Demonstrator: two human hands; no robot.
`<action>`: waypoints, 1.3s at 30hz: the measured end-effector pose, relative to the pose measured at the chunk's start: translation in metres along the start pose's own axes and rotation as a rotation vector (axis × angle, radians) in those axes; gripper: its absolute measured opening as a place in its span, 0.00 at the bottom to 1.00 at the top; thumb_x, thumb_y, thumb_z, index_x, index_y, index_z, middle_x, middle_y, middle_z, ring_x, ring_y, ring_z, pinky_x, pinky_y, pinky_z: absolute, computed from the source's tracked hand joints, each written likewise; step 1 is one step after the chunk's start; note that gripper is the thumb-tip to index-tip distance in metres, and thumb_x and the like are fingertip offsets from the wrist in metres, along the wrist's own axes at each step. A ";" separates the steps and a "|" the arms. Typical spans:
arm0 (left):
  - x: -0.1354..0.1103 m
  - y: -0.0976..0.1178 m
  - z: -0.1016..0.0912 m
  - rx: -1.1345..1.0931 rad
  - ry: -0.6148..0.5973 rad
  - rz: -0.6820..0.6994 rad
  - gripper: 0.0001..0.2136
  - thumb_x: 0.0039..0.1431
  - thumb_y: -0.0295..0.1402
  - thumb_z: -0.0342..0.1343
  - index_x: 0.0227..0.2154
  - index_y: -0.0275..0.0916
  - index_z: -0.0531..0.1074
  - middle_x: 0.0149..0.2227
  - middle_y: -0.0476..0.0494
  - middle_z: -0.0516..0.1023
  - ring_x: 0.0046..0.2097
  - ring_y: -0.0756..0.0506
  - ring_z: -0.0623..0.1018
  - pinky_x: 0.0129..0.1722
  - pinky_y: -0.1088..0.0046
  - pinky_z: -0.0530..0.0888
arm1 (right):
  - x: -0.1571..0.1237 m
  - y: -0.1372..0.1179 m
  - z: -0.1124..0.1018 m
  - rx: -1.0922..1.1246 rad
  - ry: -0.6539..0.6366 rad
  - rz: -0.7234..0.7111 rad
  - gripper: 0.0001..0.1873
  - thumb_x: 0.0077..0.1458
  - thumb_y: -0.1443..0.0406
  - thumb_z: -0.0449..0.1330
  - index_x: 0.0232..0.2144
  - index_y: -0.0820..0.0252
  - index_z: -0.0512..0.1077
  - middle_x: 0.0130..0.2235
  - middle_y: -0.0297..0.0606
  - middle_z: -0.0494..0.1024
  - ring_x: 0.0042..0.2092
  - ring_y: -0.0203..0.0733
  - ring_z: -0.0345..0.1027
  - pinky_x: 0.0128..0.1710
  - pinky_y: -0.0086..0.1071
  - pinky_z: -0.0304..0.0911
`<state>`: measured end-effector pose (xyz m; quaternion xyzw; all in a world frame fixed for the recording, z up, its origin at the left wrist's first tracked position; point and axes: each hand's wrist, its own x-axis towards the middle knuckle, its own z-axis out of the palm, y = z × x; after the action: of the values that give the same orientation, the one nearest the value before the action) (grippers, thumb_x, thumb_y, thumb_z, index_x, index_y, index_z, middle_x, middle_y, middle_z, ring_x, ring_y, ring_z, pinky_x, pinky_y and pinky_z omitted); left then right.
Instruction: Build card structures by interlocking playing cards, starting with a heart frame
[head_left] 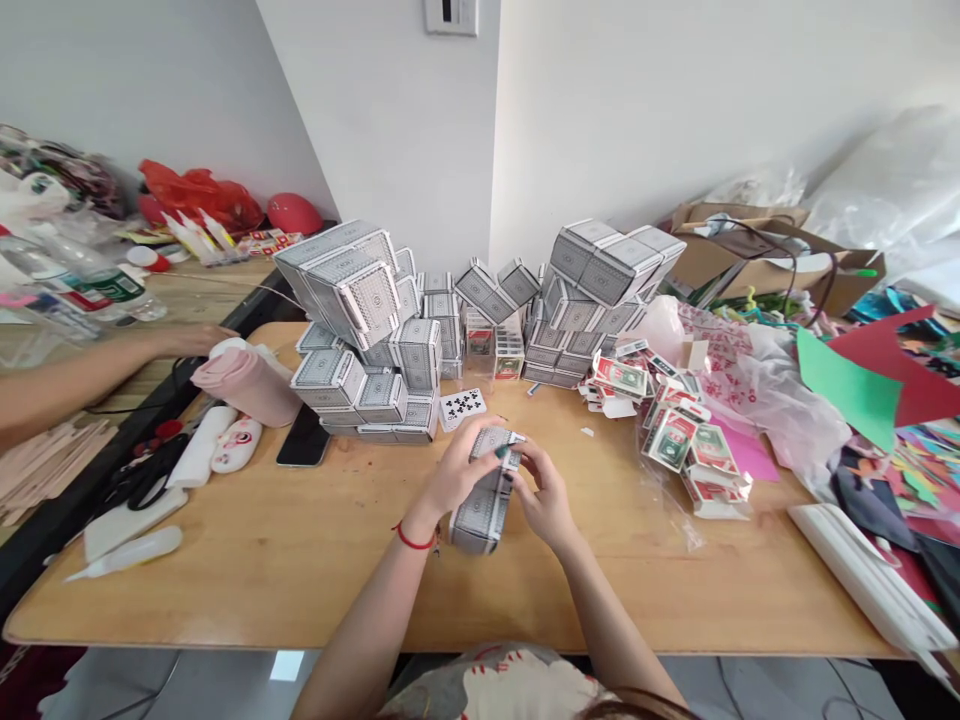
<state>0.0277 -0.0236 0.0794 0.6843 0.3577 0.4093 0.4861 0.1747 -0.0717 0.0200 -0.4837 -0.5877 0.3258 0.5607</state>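
Note:
Both my hands meet over the middle of the wooden table (300,560). My left hand (457,475), with a red string on its wrist, is curled round a grey patterned card box (484,505) held on end. My right hand (547,495) pinches the box's top flap from the right side. A single playing card (461,407), clubs face up, lies just beyond the box. Behind it rise stacks of the same grey card boxes (375,330), with a second pile (600,275) to the right.
Flat red and green box blanks (675,440) spill from clear plastic at right. A black phone (304,438), a pink roll (247,385) and scissors (146,480) lie at left. Another person's arm (82,375) reaches over the neighbouring table. Coloured paper (862,385) crowds the right edge.

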 end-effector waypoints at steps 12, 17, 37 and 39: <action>-0.013 -0.037 -0.001 -0.064 -0.001 0.089 0.08 0.57 0.34 0.50 0.39 0.39 0.66 0.43 0.41 0.66 0.49 0.44 0.67 0.50 0.62 0.63 | 0.010 -0.023 -0.001 0.317 -0.079 0.192 0.12 0.55 0.56 0.53 0.40 0.54 0.64 0.56 0.43 0.63 0.59 0.45 0.53 0.54 0.41 0.53; -0.016 -0.038 0.003 -0.172 -0.010 0.059 0.07 0.59 0.34 0.46 0.38 0.39 0.63 0.44 0.41 0.64 0.51 0.44 0.64 0.52 0.63 0.61 | 0.009 -0.023 0.005 0.363 -0.016 0.219 0.10 0.55 0.56 0.53 0.37 0.53 0.63 0.56 0.42 0.64 0.60 0.44 0.51 0.55 0.43 0.50; -0.012 -0.032 0.023 -0.560 0.134 -0.068 0.09 0.59 0.38 0.45 0.39 0.40 0.62 0.44 0.42 0.68 0.47 0.44 0.70 0.48 0.62 0.65 | 0.007 -0.008 0.011 0.691 0.032 0.568 0.21 0.51 0.51 0.53 0.46 0.51 0.64 0.54 0.35 0.67 0.55 0.44 0.59 0.55 0.43 0.51; -0.009 -0.029 0.022 -0.517 0.126 -0.060 0.11 0.60 0.39 0.43 0.41 0.40 0.62 0.47 0.41 0.68 0.50 0.43 0.69 0.51 0.61 0.64 | 0.005 -0.005 0.010 0.705 -0.014 0.676 0.25 0.51 0.49 0.52 0.47 0.55 0.66 0.49 0.37 0.71 0.52 0.46 0.62 0.53 0.43 0.54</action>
<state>0.0409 -0.0321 0.0452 0.4996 0.2908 0.5144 0.6335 0.1643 -0.0667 0.0245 -0.4260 -0.2554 0.6719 0.5495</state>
